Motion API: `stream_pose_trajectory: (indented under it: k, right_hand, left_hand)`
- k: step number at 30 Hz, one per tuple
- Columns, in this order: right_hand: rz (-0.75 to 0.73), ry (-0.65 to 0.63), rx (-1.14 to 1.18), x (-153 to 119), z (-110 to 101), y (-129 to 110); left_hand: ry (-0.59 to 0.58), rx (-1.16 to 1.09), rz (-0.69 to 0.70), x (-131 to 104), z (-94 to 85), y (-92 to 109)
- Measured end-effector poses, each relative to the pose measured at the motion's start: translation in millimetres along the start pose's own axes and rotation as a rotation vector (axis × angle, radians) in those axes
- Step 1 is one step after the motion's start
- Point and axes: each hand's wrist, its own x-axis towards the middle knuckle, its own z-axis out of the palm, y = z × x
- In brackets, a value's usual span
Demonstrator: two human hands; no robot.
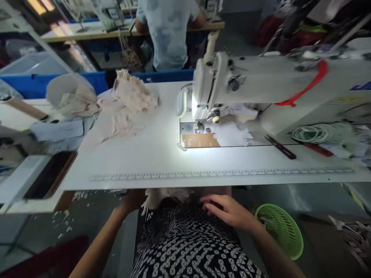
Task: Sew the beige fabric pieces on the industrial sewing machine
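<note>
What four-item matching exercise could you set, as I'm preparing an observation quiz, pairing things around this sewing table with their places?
Things:
1. Green basket
2. Red strip
3. Measuring scale
4. Right hand

Places:
A. On the sewing machine's arm
B. By the patterned lap
C. Below tabletop level, at the picture's lower right
D. Along the white tabletop's near edge

Pairs: 1-C; 2-A; 3-D; 4-B

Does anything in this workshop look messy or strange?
Yes, small pale scraps litter the floor at the lower left, untidy as loose litter. A red strip is also wrapped around the sewing machine arm, which looks improvised. I see nothing plainly broken.
</note>
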Motion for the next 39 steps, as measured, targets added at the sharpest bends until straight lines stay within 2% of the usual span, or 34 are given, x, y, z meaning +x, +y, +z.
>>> stream_pose_trajectory:
  k: [1,2,5,7,9,11,14,17,20,24,26,29,32,35,37,39]
  right_hand:
    - [-0.037,0.012,-0.032,-6,-16,-13]
    - [-0.058,0.090,-0.109,-9,-33,-23]
    - [-0.102,0.530,-0.480,9,-93,-30]
    - [-0.122,0.749,-0.701,41,-133,-18]
    - [-0.084,0.865,-0.877,78,-163,-1]
    - [0.025,0.874,-0.987,109,-182,13]
    - [0.065,0.822,-0.999,132,-192,25]
    - [-0.072,0.831,-0.914,131,-192,28]
    - [-0.168,0.832,-0.750,125,-194,28]
    - [-0.173,0.743,-0.553,123,-199,29]
    - [-0.147,0.709,-0.553,124,-198,28]
    - [-0.137,0.670,-0.592,125,-195,25]
    - [-0.156,0.628,-0.676,123,-191,19]
    - [-0.172,0.619,-0.746,118,-191,10]
    - [-0.180,0.626,-0.770,114,-193,5]
    - [-0.188,0.620,-0.784,111,-196,3]
  left_hand:
    - [-0.044,-0.029,0.063,-2,-5.3,8]
    - [-0.116,-0.098,0.155,-4,-12.7,20]
    - [-0.376,-0.358,0.515,-7,-46.0,72]
    - [-0.403,-0.454,0.665,0,-71.2,112]
    - [-0.296,-0.482,0.746,19,-89.1,145]
    - [-0.085,-0.467,0.768,51,-94.2,168]
    - [0.247,-0.371,0.774,111,-81.5,186]
    - [0.476,-0.255,0.743,167,-62.1,201]
    - [0.591,-0.205,0.650,206,-52.4,220]
    - [0.610,-0.203,0.512,236,-55.2,244]
    - [0.586,-0.255,0.477,240,-56.8,245]
    - [0.546,-0.366,0.474,229,-55.8,227]
    - [0.413,-0.575,0.446,203,-57.8,193]
    - [0.279,-0.756,0.357,175,-71.4,155]
    - [0.247,-0.760,0.300,158,-86.4,132]
    - [0.279,-0.669,0.247,143,-103.3,113]
